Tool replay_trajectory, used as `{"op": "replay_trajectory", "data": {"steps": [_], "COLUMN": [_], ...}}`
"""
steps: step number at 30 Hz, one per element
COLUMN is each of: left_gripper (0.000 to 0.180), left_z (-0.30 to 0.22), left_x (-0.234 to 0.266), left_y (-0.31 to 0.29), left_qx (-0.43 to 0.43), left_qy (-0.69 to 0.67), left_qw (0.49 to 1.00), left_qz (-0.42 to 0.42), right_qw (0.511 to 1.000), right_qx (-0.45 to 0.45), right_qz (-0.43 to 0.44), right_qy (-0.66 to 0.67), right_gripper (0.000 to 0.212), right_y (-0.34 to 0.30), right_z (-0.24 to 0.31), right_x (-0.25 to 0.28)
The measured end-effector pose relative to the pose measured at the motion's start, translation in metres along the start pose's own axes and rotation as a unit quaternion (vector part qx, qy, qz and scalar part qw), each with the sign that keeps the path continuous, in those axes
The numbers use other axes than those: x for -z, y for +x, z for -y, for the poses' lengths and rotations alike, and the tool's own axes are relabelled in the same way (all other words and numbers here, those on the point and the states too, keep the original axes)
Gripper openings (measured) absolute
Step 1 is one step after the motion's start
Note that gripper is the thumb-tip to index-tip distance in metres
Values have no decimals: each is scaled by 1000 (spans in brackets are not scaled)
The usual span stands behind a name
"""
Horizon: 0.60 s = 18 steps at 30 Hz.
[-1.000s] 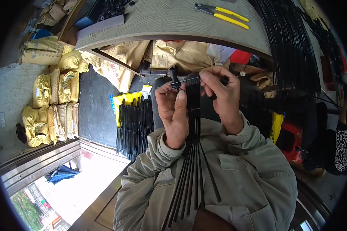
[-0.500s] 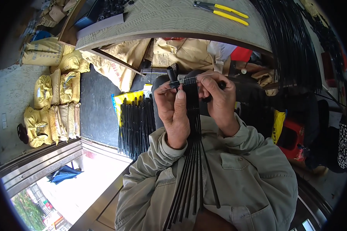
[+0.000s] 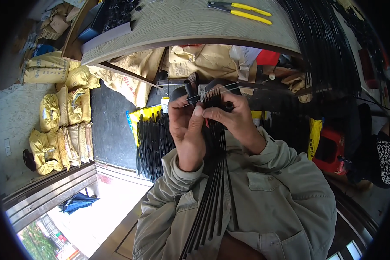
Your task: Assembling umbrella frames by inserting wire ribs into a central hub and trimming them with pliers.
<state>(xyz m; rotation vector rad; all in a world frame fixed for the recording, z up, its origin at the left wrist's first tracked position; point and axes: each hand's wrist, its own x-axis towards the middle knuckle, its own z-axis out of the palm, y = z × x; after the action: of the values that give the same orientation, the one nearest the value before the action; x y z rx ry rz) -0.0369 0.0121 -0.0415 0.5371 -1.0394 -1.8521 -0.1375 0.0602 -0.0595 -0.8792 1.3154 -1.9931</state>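
In front of my chest, my left hand is closed around a short black tubular part and the wire beside it. Two thin strands of wire stretch from there past my right hand. My right hand is closed, with its thumb against the upper ends of a fan of thin black rods. These ends sit side by side at the wire; whether each one is threaded on it is too small to tell. The rods' lower lengths hang down over my jacket. A dark round end shows beside my right fingers.
Ahead is a worktable with yellow-handled pliers and long black rods draped over its right side. A bundle of black rods stands at my left. Yellow sacks line the left wall; a red plastic stool is at right.
My right hand has moved left and its thumb now presses near the rod ends by my left thumb. The rod ends have spread, and the wire strands show apart.
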Motion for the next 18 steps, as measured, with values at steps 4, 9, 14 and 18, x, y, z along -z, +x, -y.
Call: {"op": "replay_trajectory", "data": {"steps": [4, 9, 14, 18], "left_gripper": [24, 21, 20, 22], "left_z": [-16, -24, -29, -18], "left_x": [17, 33, 34, 30], "left_y": [13, 25, 24, 22], "left_qx": [93, 93, 82, 80], "left_qy": [-38, 40, 85, 62], "left_qw": [993, 990, 987, 990], "left_qz": [56, 97, 110, 96], "right_qw": [995, 990, 994, 995], "right_qx": [-68, -117, -13, -87], "right_qz": [76, 81, 68, 54], "right_qy": [6, 5, -85, 21], "right_gripper": [16, 15, 16, 16], "right_y": [-1, -1, -3, -2], "right_z": [7, 19, 19, 14], "right_x": [7, 6, -2, -6]}}
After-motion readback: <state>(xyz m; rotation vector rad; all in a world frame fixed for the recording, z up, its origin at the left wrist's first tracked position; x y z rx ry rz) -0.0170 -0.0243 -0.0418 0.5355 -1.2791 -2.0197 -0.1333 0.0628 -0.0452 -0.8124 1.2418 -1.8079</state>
